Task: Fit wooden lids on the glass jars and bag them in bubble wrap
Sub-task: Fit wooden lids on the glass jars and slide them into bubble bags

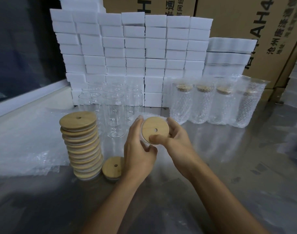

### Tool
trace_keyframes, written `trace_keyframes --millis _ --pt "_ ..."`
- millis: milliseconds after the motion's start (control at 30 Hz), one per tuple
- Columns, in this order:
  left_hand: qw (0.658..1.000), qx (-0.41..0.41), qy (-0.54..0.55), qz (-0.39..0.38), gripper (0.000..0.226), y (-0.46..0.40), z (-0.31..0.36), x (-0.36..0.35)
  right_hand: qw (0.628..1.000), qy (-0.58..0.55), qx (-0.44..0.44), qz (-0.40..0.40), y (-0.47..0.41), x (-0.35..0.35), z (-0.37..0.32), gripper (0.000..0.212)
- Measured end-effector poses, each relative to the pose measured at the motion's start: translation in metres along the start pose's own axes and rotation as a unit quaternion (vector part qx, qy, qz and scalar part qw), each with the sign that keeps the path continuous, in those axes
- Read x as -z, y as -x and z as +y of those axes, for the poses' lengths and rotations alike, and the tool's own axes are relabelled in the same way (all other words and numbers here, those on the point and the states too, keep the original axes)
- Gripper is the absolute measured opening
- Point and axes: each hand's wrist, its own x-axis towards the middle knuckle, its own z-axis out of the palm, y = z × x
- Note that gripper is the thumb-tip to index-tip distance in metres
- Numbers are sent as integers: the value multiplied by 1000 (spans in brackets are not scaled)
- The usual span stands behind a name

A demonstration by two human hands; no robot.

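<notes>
Bagged so far: four bagged jars (210, 105) stand in a row at the far right of the bench (228, 166), each in a bubble-wrap sleeve; wooden lids show through the tops of three, and the rightmost is too blurred to tell.
Still open: a cluster of bare glass jars (110, 107) stands unlidded at the far middle, in front of the white foam blocks (136, 48).
Lid supply: a tall lid stack (82, 144) leans at near left, with one loose lid (112, 168) lying just beside its foot.
Wrap supply: flat bubble-wrap bags (26, 149) lie on the left of the bench.
Stage, by my reading: early to middle; more jars remain than are done, and the lid in hand is being seated now.
Lid in hand: the wooden lid (155, 130) sits between both hands, near the middle, seemingly atop a jar whose glass rim barely shows beneath it.
Left hand (139, 149): fingers curled around the lid's left edge and what lies under it, grasping.
Right hand (176, 137): thumb pressed on the lid's top face, fingers wrapped behind its right edge, grasping.
Background: printed cardboard cartons (245, 31) are stacked behind.
</notes>
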Motion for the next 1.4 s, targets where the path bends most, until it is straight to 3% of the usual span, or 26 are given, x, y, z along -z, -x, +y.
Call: trace_keyframes --millis 100,333,400,600,867,1167,1300,1400 --pt "998 -53 -27 -3 90 3 1 -4 999 14 -9 47 -3 -2 6 82" --pt "989 -128 -63 -32 94 8 2 -7 990 84 -1 117 -7 1 18 83" --pt "986 -146 -65 -53 95 12 5 -8 983 123 3 137 -6 2 20 76" --pt "975 -195 -83 -69 90 16 11 -8 947 240 34 212 -7 10 26 29" --pt "971 -227 -72 -16 83 9 9 -3 921 295 58 249 -5 13 21 36" --pt "944 -300 -138 -1 65 14 20 3 922 157 202 289 -3 6 13 27" --pt "958 -274 -91 2 87 11 18 8 922 75 202 323 -6 8 9 28" --pt "972 -215 -75 -53 110 8 10 9 931 -53 138 335 -12 17 4 32"
